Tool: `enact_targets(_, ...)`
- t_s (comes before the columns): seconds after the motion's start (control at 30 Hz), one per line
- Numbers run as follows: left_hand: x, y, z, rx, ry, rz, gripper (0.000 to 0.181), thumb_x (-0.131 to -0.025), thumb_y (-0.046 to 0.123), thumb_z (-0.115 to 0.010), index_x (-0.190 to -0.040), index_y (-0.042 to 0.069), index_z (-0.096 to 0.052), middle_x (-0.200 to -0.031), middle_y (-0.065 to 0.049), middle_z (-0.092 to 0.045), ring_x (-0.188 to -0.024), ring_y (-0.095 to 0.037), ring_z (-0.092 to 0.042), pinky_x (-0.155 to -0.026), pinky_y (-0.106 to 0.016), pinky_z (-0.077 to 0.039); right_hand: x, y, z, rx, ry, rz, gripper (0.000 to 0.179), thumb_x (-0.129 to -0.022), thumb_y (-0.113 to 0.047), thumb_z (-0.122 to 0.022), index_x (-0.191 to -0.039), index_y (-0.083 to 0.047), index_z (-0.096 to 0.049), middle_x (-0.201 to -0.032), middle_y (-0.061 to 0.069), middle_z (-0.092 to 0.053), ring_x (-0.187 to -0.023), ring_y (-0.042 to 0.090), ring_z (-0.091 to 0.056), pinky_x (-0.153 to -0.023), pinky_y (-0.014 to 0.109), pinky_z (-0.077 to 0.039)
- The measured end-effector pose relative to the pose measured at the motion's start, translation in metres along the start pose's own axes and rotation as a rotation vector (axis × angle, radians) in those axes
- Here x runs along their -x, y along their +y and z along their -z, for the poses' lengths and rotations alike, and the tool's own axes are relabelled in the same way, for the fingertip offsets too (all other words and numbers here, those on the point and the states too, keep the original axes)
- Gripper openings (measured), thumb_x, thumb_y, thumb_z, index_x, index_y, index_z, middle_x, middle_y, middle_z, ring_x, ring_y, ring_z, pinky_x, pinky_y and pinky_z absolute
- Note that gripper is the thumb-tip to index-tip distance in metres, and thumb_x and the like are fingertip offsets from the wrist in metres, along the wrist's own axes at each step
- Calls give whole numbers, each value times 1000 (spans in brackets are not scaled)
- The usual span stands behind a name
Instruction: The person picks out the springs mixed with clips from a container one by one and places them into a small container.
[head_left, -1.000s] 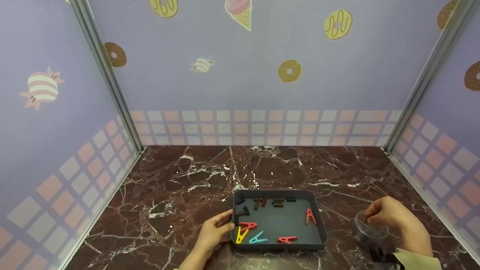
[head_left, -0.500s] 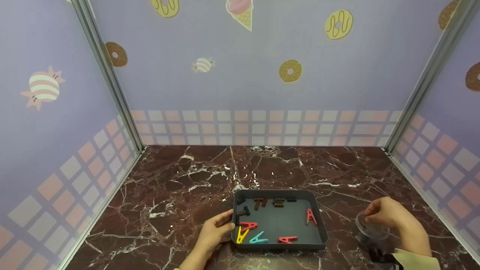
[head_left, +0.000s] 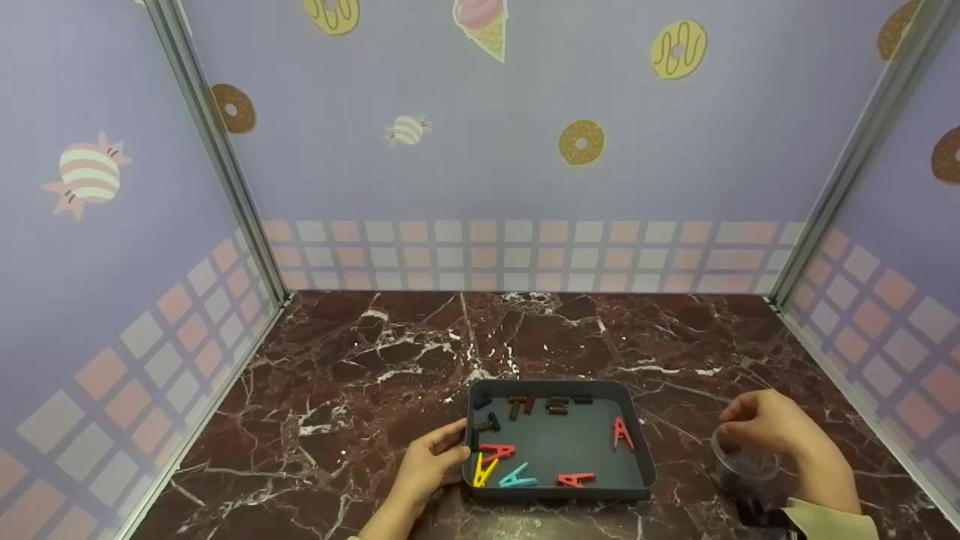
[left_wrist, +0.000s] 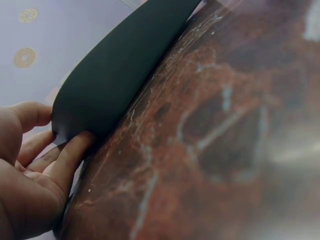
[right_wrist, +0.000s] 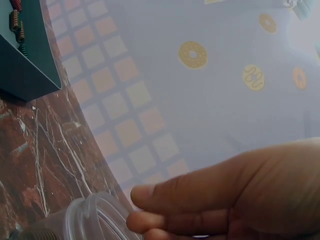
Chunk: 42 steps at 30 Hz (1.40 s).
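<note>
My left hand point(head_left: 431, 466) rests against the left outer wall of a dark grey tray point(head_left: 562, 493). In the left wrist view its fingertips point(left_wrist: 82, 140) touch the tray's outer side. Inside the tray lie red clothespins point(head_left: 576, 478), a yellow clothespin point(head_left: 485, 471), a blue clothespin point(head_left: 517, 475) and several dark coil springs point(head_left: 558, 410). My right hand point(head_left: 772, 424) hovers over the mouth of a clear plastic jar point(head_left: 754, 466). Its thumb and fingers are close together at the rim, with nothing visible between them. A dark spring point(right_wrist: 37, 234) shows through the jar wall in the right wrist view.
All this stands on a dark red marbled tabletop point(head_left: 360, 360). Lilac panels point(head_left: 480, 172) with printed sweets and metal corner posts point(head_left: 225, 172) enclose it at the back and both sides. A dark strap point(head_left: 761, 514) circles my right wrist.
My right hand has lifted slightly and shifted a little left above the jar, and the dark bit seen at its fingertips earlier no longer shows. The left hand and tray stay put.
</note>
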<state>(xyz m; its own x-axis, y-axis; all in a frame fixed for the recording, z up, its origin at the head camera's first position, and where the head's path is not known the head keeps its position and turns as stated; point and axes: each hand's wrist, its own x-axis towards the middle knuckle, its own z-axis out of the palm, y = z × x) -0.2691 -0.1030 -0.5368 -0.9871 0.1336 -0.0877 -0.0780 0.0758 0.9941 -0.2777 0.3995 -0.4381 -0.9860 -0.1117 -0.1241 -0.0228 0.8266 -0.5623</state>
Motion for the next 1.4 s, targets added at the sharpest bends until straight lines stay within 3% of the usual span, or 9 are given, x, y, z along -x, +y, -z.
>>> enact_targets(0.17,1,0,0,26,-13,9,57,-94,9,-68,-147,-4,-52,-149,-34,-50,-126,-39,-64,-88,-39,-64,-1,-4,-2,-37,1,43,21,-93,-18,-73,-105,-1,-75,-95,6,-76,-81,18,-70,-68,34,-56)
enact_targets(0.3,1,0,-1,43,-12,19,58,-93,8,-67,-147,-5,-52,-150,-34,-50,-124,-36,-65,-84,-39,-65,-3,-9,-7,-50,34,63,22,-93,-20,-74,-106,-3,-75,-96,5,-76,-80,16,-69,-66,31,-55)
enact_targets(0.47,1,0,-1,40,-5,24,57,-93,8,-68,-147,-4,-53,-150,-34,-49,-126,-38,-64,-86,-41,-64,-10,-18,-15,-45,94,130,22,-93,-22,-75,-107,-5,-76,-98,7,-77,-82,12,-69,-68,25,-56)
enact_targets(0.9,-1,-2,-1,2,10,-10,56,-93,8,-69,-145,-4,-55,-147,-33,-53,-130,-42,-61,-96,-39,-61,-23,-43,-37,-197,163,260,21,-93,-15,-75,-111,-4,-76,-104,12,-77,-82,2,-68,-69,20,-57)
enact_targets(1.07,-2,-1,-1,-33,20,-26,54,-94,9,-69,-144,-5,-55,-147,-30,-55,-139,-45,-51,-101,-39,-58,-29,-56,-49,-210,174,291,20,-94,-15,-75,-111,-4,-76,-103,10,-77,-81,3,-67,-69,21,-57)
enact_targets(1.2,-1,0,0,-6,10,-5,56,-95,9,-69,-146,-5,-53,-150,-32,-51,-140,-45,-51,-99,-40,-60,-39,-64,-59,-169,183,338,15,-93,-13,-75,-107,-6,-77,-100,9,-77,-84,7,-70,-73,21,-58)
enact_targets(1.4,0,0,0,-11,7,-7,55,-94,9,-69,-146,-4,-54,-149,-31,-51,-140,-45,-51,-102,-42,-58,-57,-76,-78,-134,122,366,12,-92,-7,-75,-103,-4,-77,-98,9,-77,-87,19,-73,-74,25,-60)
